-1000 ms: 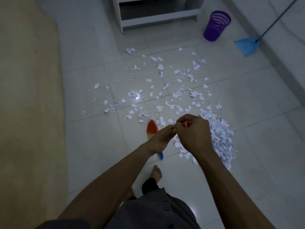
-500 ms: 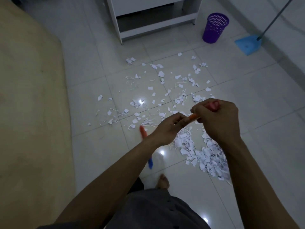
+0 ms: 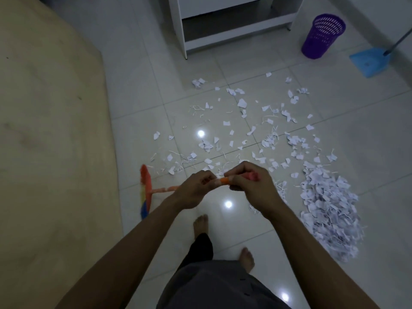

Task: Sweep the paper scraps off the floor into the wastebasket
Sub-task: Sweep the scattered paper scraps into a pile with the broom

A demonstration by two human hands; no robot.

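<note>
Left-hand fingers point(image 3: 206, 178) are curled tight round the orange broom handle point(image 3: 224, 180); no gap is seen. Right-hand fingers point(image 3: 239, 172) are curled likewise round the same handle, at its pink top end. Left hand point(image 3: 195, 189) and right hand point(image 3: 250, 189) are held close together, nearly touching, with a short bit of handle exposed between them. Both hands are raised at mid-frame, with the forearms extended from the bottom edge.

The handle is run down and left from the left hand to the broom head point(image 3: 145, 192). The head is seen edge-on, with bristles striped red, yellow and blue. It is placed low at the floor point(image 3: 138, 90), just beside the edge of the tan board point(image 3: 49, 130) on the left. Whether the bristles are pressed onto the tiles cannot be told.

Paper scraps point(image 3: 242, 103) are spread loose over the tiles ahead of the hands. A dense pile point(image 3: 330, 210) is gathered to the right, near the right forearm. A few shreds are partly hidden behind the right hand.

The purple wastebasket point(image 3: 322, 37) is stood upright at far upper right, well apart from the pile. A blue dustpan point(image 3: 371, 62) is laid just right of it, its long handle running off the right edge. A white shelf unit point(image 3: 177, 18) is located at top centre. Two bare feet point(image 3: 200, 224) are planted below the hands.
</note>
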